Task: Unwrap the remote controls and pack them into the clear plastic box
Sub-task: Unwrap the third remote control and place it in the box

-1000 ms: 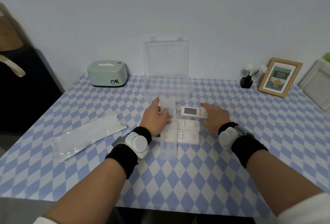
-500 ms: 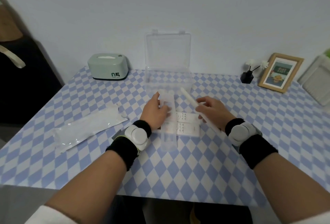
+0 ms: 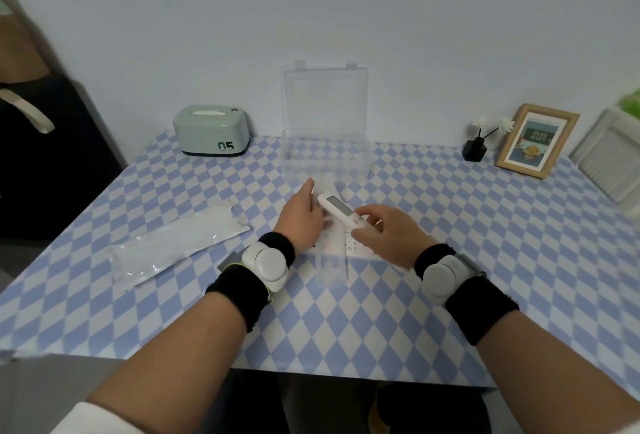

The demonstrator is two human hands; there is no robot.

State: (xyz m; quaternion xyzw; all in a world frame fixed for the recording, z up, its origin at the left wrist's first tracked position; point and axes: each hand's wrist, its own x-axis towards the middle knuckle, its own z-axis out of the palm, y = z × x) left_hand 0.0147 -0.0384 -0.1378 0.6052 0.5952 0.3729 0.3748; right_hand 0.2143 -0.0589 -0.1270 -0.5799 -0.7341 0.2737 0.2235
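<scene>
in right hand (image 3: pixel 389 234): remote (image 3: pixel 337 208), display end pointing far-left

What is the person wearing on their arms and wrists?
Each wrist has a black fuzzy wristband, and in front of it a round pale grey device like a chunky watch. The one at the left hand has a bit of yellow-green edging. The right hand is bare, like the left. White sleeves show at the bottom corners.
</scene>
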